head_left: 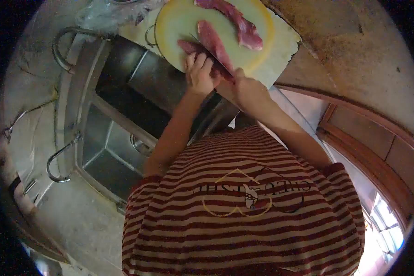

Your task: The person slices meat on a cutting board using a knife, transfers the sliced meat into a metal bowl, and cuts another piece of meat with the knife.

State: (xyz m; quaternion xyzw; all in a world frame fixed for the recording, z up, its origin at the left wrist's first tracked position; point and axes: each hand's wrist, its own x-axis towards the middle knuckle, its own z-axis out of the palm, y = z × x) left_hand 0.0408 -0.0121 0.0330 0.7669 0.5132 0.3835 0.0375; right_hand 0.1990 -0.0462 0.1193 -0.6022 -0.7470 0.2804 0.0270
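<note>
On the round pale cutting board [170, 27] my left hand [200, 76] presses a piece of raw red meat [187, 46] with curled fingers. My right hand [252, 94] is closed round a knife [213, 54], whose handle is mostly hidden in the fist. The thin dark blade runs up and left, close beside my left fingertips, between the held piece and a strip of meat [210, 39] on its far side. Apart from these, a longer strip of meat [239, 23] lies at the board's upper right.
Left of the board is a stainless steel sink [110, 103] with two basins and a curved faucet [60, 170]. Clear plastic wrap [101, 16] is heaped at the top left. A stained counter [336, 46] extends right, above a wooden frame [363, 147].
</note>
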